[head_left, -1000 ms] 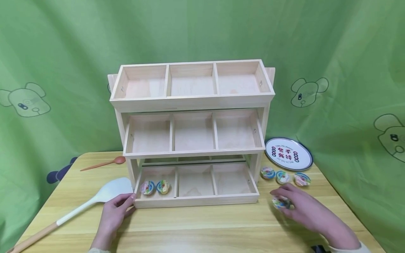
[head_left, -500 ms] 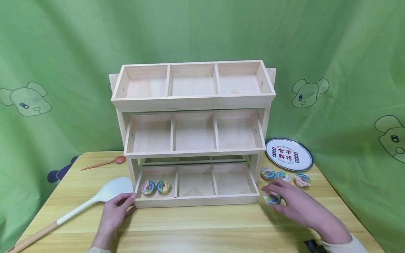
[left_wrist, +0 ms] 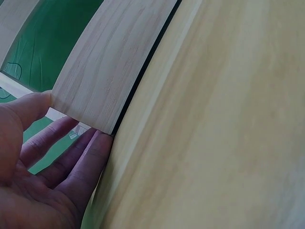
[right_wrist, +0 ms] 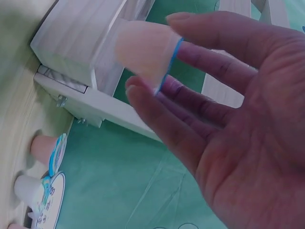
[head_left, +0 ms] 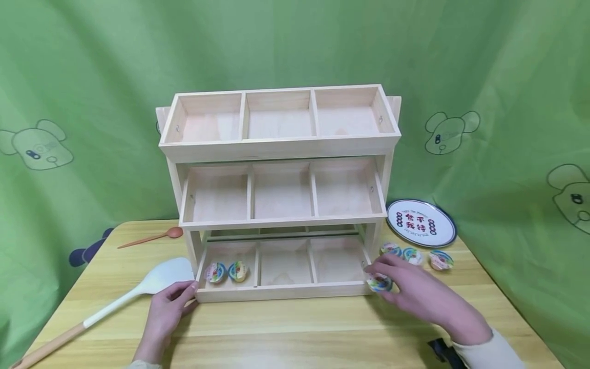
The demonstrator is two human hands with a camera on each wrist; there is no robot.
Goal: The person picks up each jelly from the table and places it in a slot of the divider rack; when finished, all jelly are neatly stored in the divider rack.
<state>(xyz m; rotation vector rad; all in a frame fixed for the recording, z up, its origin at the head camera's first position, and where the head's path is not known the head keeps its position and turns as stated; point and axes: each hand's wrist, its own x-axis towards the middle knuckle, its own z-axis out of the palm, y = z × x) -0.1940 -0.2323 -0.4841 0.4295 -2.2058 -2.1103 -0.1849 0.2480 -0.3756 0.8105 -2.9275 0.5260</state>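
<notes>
My right hand holds a small jelly cup with a blue-rimmed lid, pinched between thumb and fingers. In the head view this cup overlaps the right front corner of the bottom tray. My left hand grips the left front corner of the wooden three-tier rack's bottom tray, thumb at the upper edge and fingertips lower at its end. Two jelly cups, one pinkish and one yellowish, sit in that tray's left compartment. Several more cups, including a white one, stand right of the rack.
A white oval plate with red lettering lies behind the loose cups. Left of the rack are a white spatula with a wooden handle and a small reddish spoon. A green curtain hangs behind the table.
My right hand has moved left with the jelly cup, from beside the loose cups to the bottom tray's right corner. My left hand has stayed in place.
</notes>
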